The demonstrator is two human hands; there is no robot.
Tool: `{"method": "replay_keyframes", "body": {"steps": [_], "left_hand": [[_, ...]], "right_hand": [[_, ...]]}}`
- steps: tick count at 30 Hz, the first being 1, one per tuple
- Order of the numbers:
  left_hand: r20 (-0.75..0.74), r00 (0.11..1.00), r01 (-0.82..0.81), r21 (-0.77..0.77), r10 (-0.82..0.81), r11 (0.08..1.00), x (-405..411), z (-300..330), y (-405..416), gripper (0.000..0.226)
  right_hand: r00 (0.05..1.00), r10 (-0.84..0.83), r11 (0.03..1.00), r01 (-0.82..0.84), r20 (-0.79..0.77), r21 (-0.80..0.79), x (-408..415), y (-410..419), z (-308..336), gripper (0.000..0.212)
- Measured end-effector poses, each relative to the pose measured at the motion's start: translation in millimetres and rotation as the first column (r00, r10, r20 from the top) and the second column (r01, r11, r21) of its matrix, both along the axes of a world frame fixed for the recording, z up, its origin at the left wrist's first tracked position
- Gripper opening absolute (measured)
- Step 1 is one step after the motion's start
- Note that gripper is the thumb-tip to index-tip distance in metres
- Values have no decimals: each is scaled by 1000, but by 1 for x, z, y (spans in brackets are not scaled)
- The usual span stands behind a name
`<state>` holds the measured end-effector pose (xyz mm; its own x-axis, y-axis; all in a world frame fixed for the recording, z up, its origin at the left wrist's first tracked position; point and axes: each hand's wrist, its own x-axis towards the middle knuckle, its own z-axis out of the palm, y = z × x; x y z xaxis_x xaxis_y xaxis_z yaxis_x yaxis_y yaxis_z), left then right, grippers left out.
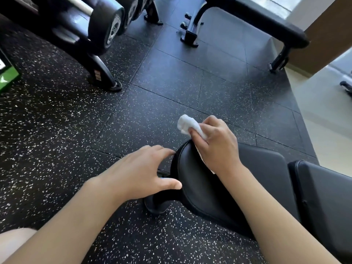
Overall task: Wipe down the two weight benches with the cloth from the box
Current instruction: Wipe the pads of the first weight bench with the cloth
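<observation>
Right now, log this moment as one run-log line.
step: wiping near bench | right hand: grips cloth at pad's end | left hand: open, fingertips at pad edge | far bench: untouched

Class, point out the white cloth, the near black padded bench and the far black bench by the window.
white crumpled cloth (185, 124), head view, on its bunched free end.
near black padded bench (198, 180), head view, on the seat's rounded end.
far black bench (266, 20), head view, on its pad's side.
</observation>
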<state>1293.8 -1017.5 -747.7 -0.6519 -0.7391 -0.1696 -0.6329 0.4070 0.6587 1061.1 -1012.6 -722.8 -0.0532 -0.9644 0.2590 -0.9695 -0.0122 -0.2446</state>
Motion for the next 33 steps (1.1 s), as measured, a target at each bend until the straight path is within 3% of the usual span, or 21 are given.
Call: {"method": "replay_keyframes", "body": {"steps": [6,10,12,16,19,22,26,31,33], "left_hand": [[-93,995,-29,-22,27,999,-10,0,-5,100],[-134,990,-50,-36,45,998,-21,0,-3,89],[-173,984,-62,-50,53,997,-34,3,-3,81],[-189,980,-88,-129,63,988,-74,3,6,75],[-142,970,-220,-188,195,957,-103,0,24,73],[-35,947,-319,-241,321,916,-118,5,36,69],[67,923,-361,-191,379,913,-123,22,47,69],[218,922,-294,-141,320,945,-124,39,43,70],[253,915,-292,-126,315,948,-129,42,42,70]], "right_hand": [[980,112,992,-100,165,-78,4,106,-5,18],[985,137,986,-125,104,-110,-27,143,-9,25],[989,78,993,-66,128,-94,-45,127,-5,23],[967,-207,974,218,152,-62,-83,54,3,33],[975,-215,973,218,50,-78,-82,31,0,31],[992,-94,992,101,84,-81,-67,52,-1,20],[998,21,996,-26,51,88,-82,100,13,32],[987,-113,948,141,-112,285,-148,106,50,26],[968,-230,918,251,-103,307,-159,86,58,20]]}}
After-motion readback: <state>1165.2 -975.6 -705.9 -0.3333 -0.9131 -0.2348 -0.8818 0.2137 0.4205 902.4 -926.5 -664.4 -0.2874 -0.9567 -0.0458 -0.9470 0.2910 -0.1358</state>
